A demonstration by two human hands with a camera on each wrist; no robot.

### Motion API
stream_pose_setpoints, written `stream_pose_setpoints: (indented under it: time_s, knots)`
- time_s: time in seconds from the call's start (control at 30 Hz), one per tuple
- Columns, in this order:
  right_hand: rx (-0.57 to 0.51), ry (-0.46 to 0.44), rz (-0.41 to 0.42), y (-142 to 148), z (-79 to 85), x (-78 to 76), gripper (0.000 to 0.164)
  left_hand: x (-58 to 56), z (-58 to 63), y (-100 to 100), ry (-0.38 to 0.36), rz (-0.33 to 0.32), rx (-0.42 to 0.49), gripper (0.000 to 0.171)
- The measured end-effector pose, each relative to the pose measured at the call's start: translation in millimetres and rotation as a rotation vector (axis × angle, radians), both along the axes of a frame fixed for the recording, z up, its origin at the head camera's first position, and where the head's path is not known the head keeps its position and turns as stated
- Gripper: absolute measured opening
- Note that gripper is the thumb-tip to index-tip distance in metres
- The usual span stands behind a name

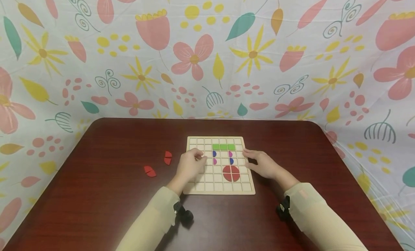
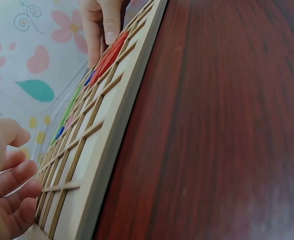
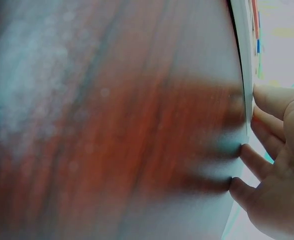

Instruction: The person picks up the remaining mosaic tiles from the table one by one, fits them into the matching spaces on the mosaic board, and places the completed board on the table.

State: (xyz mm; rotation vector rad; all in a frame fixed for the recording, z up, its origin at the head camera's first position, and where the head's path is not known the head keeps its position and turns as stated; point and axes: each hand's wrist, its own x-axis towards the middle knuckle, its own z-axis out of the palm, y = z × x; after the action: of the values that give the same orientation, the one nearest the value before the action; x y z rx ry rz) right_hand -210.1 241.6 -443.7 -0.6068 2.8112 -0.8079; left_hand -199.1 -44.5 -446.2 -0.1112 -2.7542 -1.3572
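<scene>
Board (image 1: 218, 169), gridded, hands (image 1: 263, 163) at opposite sides

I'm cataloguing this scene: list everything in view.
Table: one, dark red, foreground
Patterned cloth: one, white with flowers, behind table
Grid board: one, pale, on table
Squares: three, green, upper board
Half-circles: four, two blue, two pink, board's middle
Quarter-circles: four, red, board's lower right
Loose pieces: four, red, left of board
Wrist devices: two, black, one per wrist
Sleeves: two, pale yellow, both arms
Left hand: one, bare, over board's left
Right hand: one, bare, touching board's right edge
</scene>
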Motion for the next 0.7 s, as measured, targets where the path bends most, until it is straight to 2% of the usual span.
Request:
stream_pose_setpoints:
  time_s: [0.7]
  knots:
    - [-0.002,0.005,0.000,0,-0.6,0.3,0.052,2.5,1.8,-28,0.068,0.030,0.000,0.023]
